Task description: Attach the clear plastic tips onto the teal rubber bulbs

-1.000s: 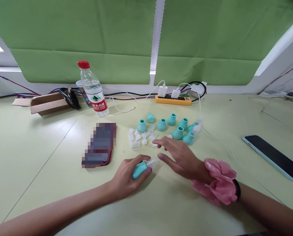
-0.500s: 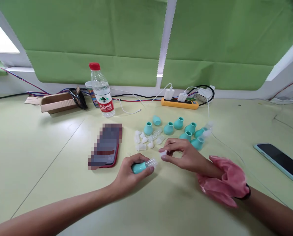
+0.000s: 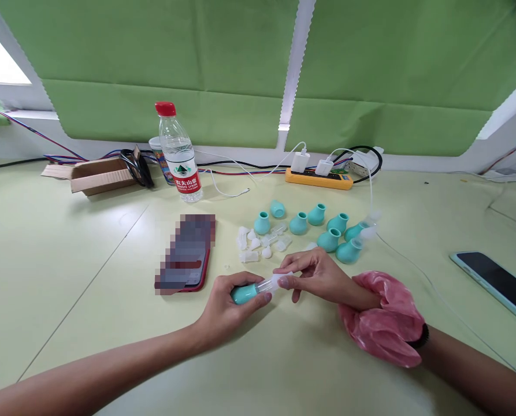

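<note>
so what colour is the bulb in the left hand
Teal, seen in the head view: the bulb sits in the left hand.

Soft teal rubber, clear plastic, a pale satin surface

We see matt teal bulbs (image 3: 299,223) that look like soft silicone, and small clear plastic tips (image 3: 258,242), frosted and smooth. The pale green surface (image 3: 88,271) has a smooth, faintly glossy laminate look. Our wrist carries a pink scrunchie (image 3: 385,326) of shiny crinkled cloth. The water bottle (image 3: 178,156) is clear glossy plastic, the box (image 3: 97,176) rough brown cardboard, and the phone (image 3: 496,283) glossy black glass.
</note>
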Motion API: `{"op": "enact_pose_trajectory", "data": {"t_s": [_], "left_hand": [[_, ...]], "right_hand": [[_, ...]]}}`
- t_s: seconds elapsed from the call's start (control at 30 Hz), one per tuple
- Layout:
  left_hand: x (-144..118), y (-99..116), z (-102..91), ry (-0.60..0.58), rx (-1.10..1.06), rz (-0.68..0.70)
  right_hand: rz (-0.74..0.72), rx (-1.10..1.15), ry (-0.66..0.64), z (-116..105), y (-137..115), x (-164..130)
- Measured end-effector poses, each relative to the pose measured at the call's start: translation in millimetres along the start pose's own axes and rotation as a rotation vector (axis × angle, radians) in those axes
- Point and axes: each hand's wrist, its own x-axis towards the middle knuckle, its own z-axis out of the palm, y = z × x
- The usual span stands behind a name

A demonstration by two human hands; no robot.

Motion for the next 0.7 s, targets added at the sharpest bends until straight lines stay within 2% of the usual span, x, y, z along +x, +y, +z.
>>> {"op": "enact_pose_trajectory", "data": {"t_s": [0.3,0.47,0.6,0.7], "left_hand": [[-3.9,-4.9,-0.9,0.031,0.038,0.146],[-4.8,-4.0,2.7,0.096,0.120,0.226],[9.3,14.8,-6.3,0.156,0.201,0.273],[38.2,34.8,-24.6,0.231,0.190,0.301]], "right_hand": [[0.030,0.113,0.027,11.5,4.3,2.6],[-0.038,0.035,0.111,17.6,-9.8,-2.3],[-0.121,-0.115,0.258,10.2,-30.5,-9.9],[-0.197,-0.258,0.374,-1.3,-34.9,-10.5]]}}
